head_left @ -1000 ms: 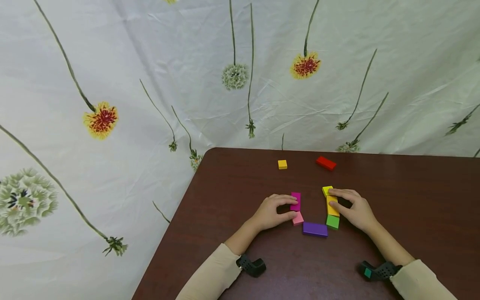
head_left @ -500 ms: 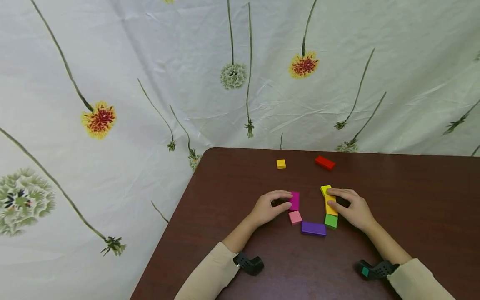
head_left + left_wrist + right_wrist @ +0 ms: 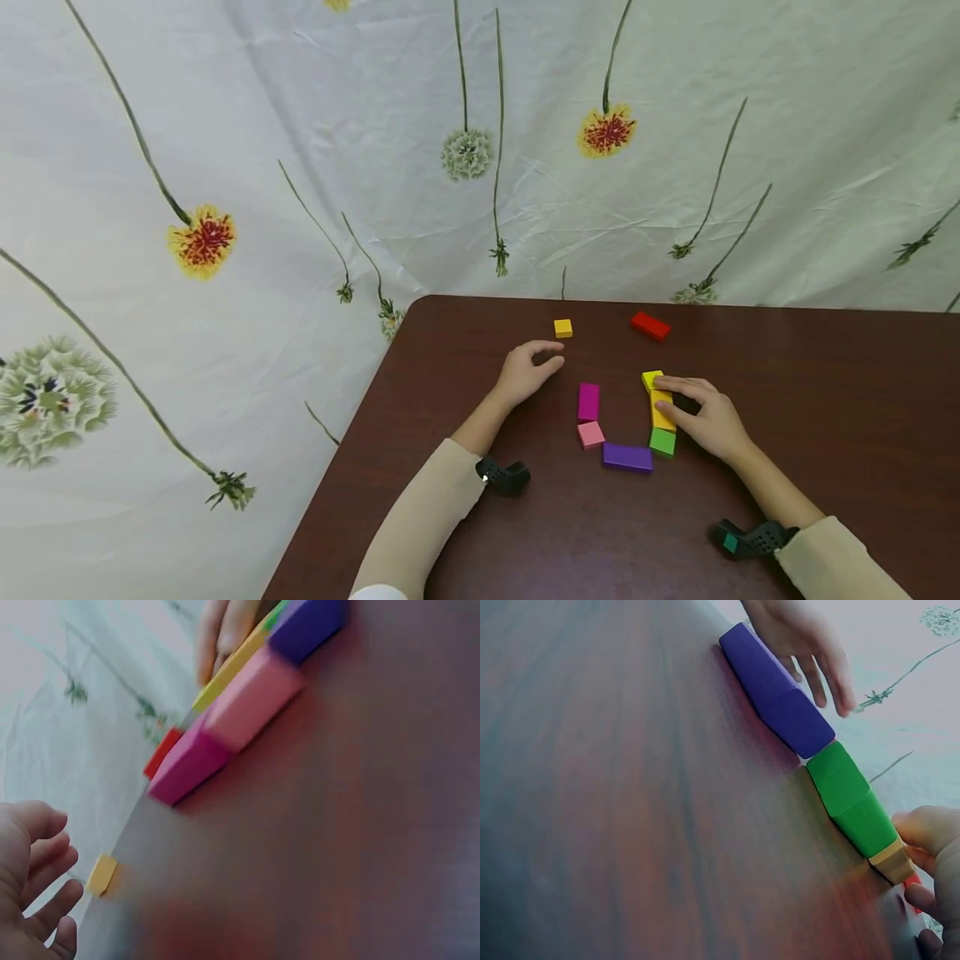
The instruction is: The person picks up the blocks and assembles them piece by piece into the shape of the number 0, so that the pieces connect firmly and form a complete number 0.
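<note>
In the head view my left hand [image 3: 528,373] hovers over the table with fingers loosely spread. Its fingertips are just short of a small orange-yellow block [image 3: 563,329], and it holds nothing. My right hand [image 3: 711,417] rests against the right-hand row of blocks. The thumb touches an orange block [image 3: 662,412], and the other fingertips lie at a bright yellow block [image 3: 651,381] beyond it. A green block [image 3: 662,442] ends that row on the near side. Across from it lie a magenta block [image 3: 588,402] and a pink block [image 3: 591,435]. A purple block [image 3: 627,458] lies crosswise between the rows.
A red block [image 3: 650,326] lies near the far edge of the dark brown table [image 3: 825,400]. Behind the table hangs a pale cloth [image 3: 375,108] printed with flowers. Each wrist wears a black strap, the left strap [image 3: 504,477] and the right strap [image 3: 753,538].
My left hand let go of the magenta block and moved away toward the small orange-yellow block. The pink block shifted slightly left and turned a little. My right hand has stayed put.
</note>
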### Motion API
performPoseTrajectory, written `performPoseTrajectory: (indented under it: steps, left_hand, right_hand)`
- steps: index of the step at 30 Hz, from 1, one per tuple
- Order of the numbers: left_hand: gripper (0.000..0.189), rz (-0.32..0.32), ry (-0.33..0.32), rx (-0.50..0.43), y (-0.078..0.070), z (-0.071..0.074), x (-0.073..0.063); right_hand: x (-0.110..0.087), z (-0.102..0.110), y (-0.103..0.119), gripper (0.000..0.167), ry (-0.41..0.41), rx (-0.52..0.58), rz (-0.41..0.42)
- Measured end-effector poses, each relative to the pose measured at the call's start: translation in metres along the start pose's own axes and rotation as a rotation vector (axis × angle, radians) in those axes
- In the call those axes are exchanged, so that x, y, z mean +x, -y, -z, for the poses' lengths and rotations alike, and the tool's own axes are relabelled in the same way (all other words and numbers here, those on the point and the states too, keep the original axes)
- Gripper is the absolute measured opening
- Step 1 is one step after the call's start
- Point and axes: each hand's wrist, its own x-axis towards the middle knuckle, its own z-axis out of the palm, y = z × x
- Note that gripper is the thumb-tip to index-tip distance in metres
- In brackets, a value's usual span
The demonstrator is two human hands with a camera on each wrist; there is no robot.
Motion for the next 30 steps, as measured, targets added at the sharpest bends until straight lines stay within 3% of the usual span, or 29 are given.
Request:
performPoseTrajectory:
  steps: [5, 10, 15, 30]
  left_hand:
    - [0.031, 0.048, -0.068, 0.056, 0.005, -0.001, 0.031]
    - [0.037, 0.079, -0.085, 0.124, 0.01, -0.004, 0.048]
    - [0.041, 0.119, -0.081, 0.173, 0.015, -0.009, 0.055]
    - [0.043, 0.141, -0.002, 0.251, 0.017, -0.013, 0.07]
  right_hand:
    - [0.001, 0.001, 0.0, 0.034, 0.01, 0.001, -0.01]
    - [0.0, 0.001, -0.002, 0.033, 0.006, 0.001, -0.011]
    - [0.0, 0.001, -0.003, 0.033, 0.009, 0.003, -0.01]
    - [0.0, -0.001, -0.006, 0.034, 0.001, -0.013, 0.011]
